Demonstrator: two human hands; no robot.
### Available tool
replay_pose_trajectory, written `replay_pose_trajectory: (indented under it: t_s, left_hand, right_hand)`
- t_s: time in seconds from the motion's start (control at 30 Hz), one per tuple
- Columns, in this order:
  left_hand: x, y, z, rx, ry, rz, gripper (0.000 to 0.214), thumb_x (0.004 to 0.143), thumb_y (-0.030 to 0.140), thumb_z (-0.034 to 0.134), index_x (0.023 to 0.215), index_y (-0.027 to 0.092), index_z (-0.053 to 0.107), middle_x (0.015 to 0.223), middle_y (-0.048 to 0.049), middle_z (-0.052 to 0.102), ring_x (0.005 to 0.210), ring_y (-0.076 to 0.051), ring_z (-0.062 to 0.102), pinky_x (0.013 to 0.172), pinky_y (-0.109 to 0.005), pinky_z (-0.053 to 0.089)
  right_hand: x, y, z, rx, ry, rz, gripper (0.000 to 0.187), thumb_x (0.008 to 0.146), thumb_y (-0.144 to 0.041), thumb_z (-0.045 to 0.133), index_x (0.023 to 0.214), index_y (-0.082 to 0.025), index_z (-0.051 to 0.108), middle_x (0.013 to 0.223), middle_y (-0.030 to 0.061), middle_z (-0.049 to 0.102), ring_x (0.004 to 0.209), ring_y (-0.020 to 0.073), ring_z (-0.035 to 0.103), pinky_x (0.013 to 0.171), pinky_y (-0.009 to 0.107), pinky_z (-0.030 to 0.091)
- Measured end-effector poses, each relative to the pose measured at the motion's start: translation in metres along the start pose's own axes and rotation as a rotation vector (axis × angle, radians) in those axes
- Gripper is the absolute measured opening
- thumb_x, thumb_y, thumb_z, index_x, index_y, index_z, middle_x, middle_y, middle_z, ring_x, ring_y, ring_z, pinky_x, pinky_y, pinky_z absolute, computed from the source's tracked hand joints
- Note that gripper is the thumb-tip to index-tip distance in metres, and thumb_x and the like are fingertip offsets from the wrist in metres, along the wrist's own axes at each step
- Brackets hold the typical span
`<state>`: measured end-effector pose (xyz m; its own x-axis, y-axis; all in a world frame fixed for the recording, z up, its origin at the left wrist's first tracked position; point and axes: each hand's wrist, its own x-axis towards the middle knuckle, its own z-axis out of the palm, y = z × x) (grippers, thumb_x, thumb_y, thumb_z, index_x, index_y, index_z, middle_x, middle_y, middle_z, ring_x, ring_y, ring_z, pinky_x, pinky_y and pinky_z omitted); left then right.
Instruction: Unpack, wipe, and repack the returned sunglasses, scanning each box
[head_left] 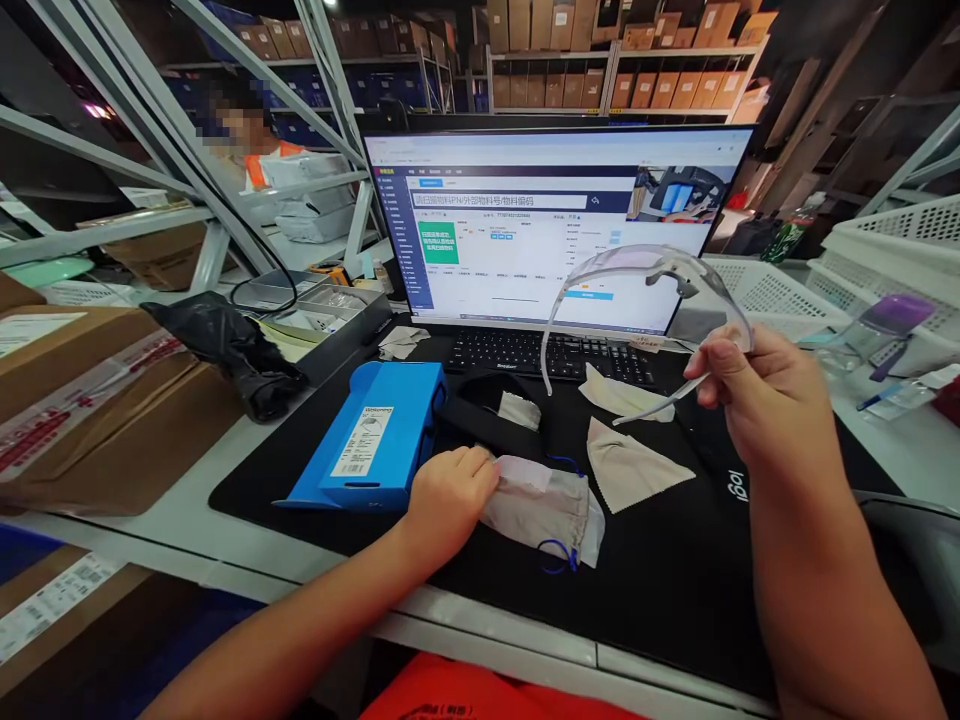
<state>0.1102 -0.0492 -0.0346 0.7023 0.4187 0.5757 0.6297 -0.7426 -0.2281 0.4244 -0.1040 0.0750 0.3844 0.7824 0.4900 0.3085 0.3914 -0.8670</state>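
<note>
My right hand [765,390] pinches one temple arm of a pair of clear safety glasses [611,262], holding them up in front of the monitor. Below and to the left, my left hand [452,500] is closed on the end of a grey drawstring pouch [536,500] with blue cords, which lies on the black mat. Just behind that hand sits a black case [487,425], partly hidden. An open blue box [375,430] with a white label lies left of the pouch. Two pale cleaning cloths, a nearer one [630,468] and a farther one [622,395], rest under the glasses.
A monitor [525,270] and keyboard [517,352] stand behind the mat. Cardboard boxes [112,420] and a black plastic bag [232,350] are at the left. White baskets [892,260] and a clear container [877,330] stand right. Another person [255,140] is beyond the metal frame.
</note>
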Motion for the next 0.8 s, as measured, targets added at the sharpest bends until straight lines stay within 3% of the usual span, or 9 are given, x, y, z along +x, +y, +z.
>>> replay_pose_trajectory:
  t_s: [0.1,0.17,0.27,0.33,0.47,0.6,0.67,0.8]
  left_hand:
    - [-0.008,0.0,0.002,-0.026,-0.205,-0.098,0.021,0.095,0.019,0.057,0.075,0.019,0.062,0.07,-0.0025,0.065,0.062,-0.02,0.063,0.054,-0.032,0.042]
    - [-0.014,0.002,0.005,-0.058,-0.309,-0.13,0.008,0.094,0.017,0.058,0.094,0.017,0.066,0.076,-0.0027,0.068,0.065,-0.02,0.065,0.055,-0.031,0.043]
    - [-0.024,0.007,0.011,-0.048,-0.37,-0.136,0.026,0.093,0.01,0.056,0.117,0.015,0.064,0.084,-0.0046,0.069,0.069,-0.021,0.066,0.059,-0.031,0.047]
    - [-0.028,0.01,0.015,-0.039,-0.395,-0.131,0.025,0.093,0.009,0.055,0.114,0.017,0.067,0.084,-0.0057,0.067,0.072,-0.023,0.065,0.063,-0.033,0.05]
    - [-0.031,0.013,0.015,-0.043,-0.368,-0.121,0.017,0.093,0.009,0.056,0.099,0.017,0.07,0.105,-0.0126,0.068,0.091,-0.026,0.065,0.08,-0.039,0.054]
    - [-0.027,0.016,0.014,-0.072,-0.188,0.037,0.021,0.095,0.008,0.052,0.106,0.014,0.069,0.123,-0.0167,0.065,0.107,-0.028,0.062,0.094,-0.043,0.051]
    - [-0.026,0.017,0.014,-0.148,-0.18,0.145,0.022,0.096,0.008,0.051,0.109,0.013,0.068,0.115,-0.0148,0.069,0.1,-0.026,0.064,0.087,-0.04,0.053]
    - [-0.026,0.017,0.014,-0.284,-0.227,0.238,0.019,0.097,0.01,0.052,0.09,0.014,0.07,0.084,-0.0069,0.071,0.073,-0.02,0.064,0.062,-0.032,0.05]
  right_hand:
    - [0.001,0.0,0.0,-0.006,0.007,-0.003,0.027,0.093,-0.041,0.07,0.08,-0.018,0.063,0.072,-0.0007,0.066,0.049,0.005,0.053,0.048,0.018,0.04]
    - [0.001,0.0,0.001,-0.012,0.009,-0.004,0.028,0.092,-0.041,0.07,0.08,-0.018,0.063,0.072,-0.0004,0.067,0.049,0.0054,0.053,0.047,0.018,0.04]
    - [0.001,-0.001,0.003,-0.025,0.006,0.007,0.028,0.092,-0.042,0.071,0.08,-0.018,0.063,0.072,-0.0003,0.067,0.049,0.0054,0.053,0.046,0.018,0.04]
    - [0.0,-0.001,0.004,-0.046,0.009,0.017,0.028,0.092,-0.042,0.071,0.08,-0.018,0.063,0.072,-0.0003,0.067,0.049,0.0053,0.053,0.046,0.017,0.04]
    - [-0.001,-0.001,0.006,-0.057,-0.002,0.011,0.028,0.091,-0.042,0.071,0.08,-0.018,0.064,0.071,-0.0002,0.067,0.048,0.0054,0.053,0.046,0.017,0.04]
    - [-0.002,0.001,0.006,-0.035,-0.04,0.028,0.027,0.091,-0.041,0.071,0.08,-0.018,0.064,0.072,-0.0004,0.067,0.049,0.0053,0.053,0.046,0.017,0.04]
    - [-0.002,0.001,0.006,-0.031,-0.081,0.058,0.027,0.091,-0.042,0.072,0.08,-0.018,0.064,0.072,-0.0001,0.067,0.049,0.0057,0.053,0.047,0.017,0.041]
    - [-0.004,0.0,0.009,-0.059,-0.18,0.111,0.028,0.091,-0.045,0.071,0.08,-0.02,0.064,0.073,-0.0005,0.067,0.051,0.0073,0.055,0.047,0.019,0.044]
